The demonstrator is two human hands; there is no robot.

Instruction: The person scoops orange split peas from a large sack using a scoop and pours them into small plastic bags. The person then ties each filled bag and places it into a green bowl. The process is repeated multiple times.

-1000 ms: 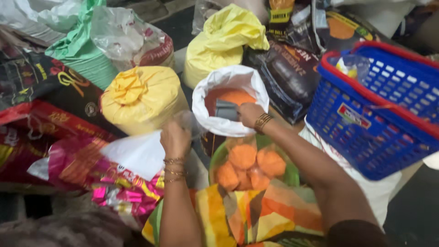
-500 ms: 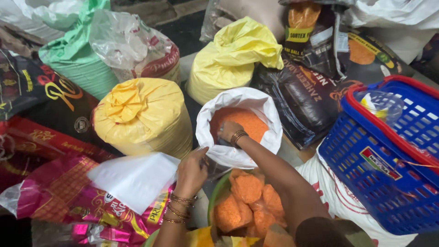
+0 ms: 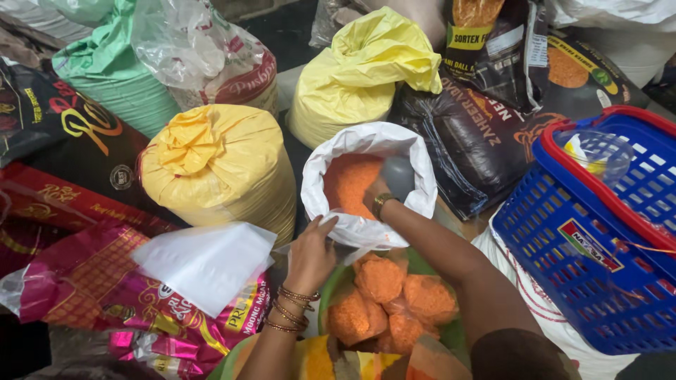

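The white sack [image 3: 366, 179] stands open among the other bags, its rim rolled down and its hollow filled with orange lentils [image 3: 350, 184] — fine, bright, heaped to the left side. The right hand [image 3: 377, 191] reaches down inside it, closed around a grey scoop [image 3: 398, 176] that rests on the lentils. The left hand [image 3: 310, 255] sits at the sack's near rim, fingers curled and pinching a thin clear bag [image 3: 345, 250] — just above the green bowl [image 3: 331, 285] of filled orange packets [image 3: 384, 299].
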